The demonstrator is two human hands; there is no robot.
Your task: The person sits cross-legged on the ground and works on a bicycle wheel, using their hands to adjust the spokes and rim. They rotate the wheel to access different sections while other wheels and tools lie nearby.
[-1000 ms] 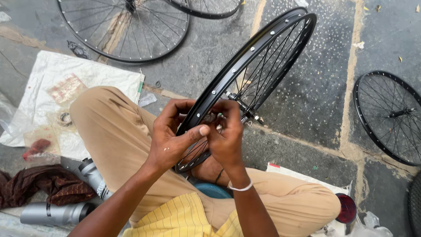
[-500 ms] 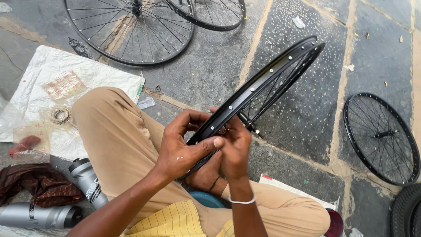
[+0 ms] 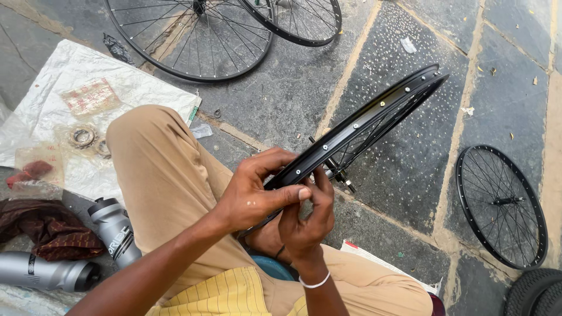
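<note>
A black bicycle wheel rim (image 3: 374, 120) with spokes stands on edge over my lap, seen almost edge-on. My left hand (image 3: 252, 193) wraps its near end, thumb pressed on the rim's outer face. My right hand (image 3: 307, 219) grips the same end from below and the right, fingers on the rim beside the left thumb. The hub axle (image 3: 339, 172) shows just behind my fingers. I sit cross-legged in tan trousers (image 3: 158, 175) on a stone floor.
Two spoked wheels (image 3: 193, 35) lie at the top, a small one (image 3: 500, 205) at right, a tyre (image 3: 535, 292) at the bottom right corner. A white sheet (image 3: 76, 99) with freewheel cogs (image 3: 82, 137) lies left. Grey bottles (image 3: 114, 231) and a brown cloth (image 3: 47, 228) sit by my left knee.
The rim has tilted lower and more edge-on and turned a little in my hands. Both hands have kept their grip on its near end.
</note>
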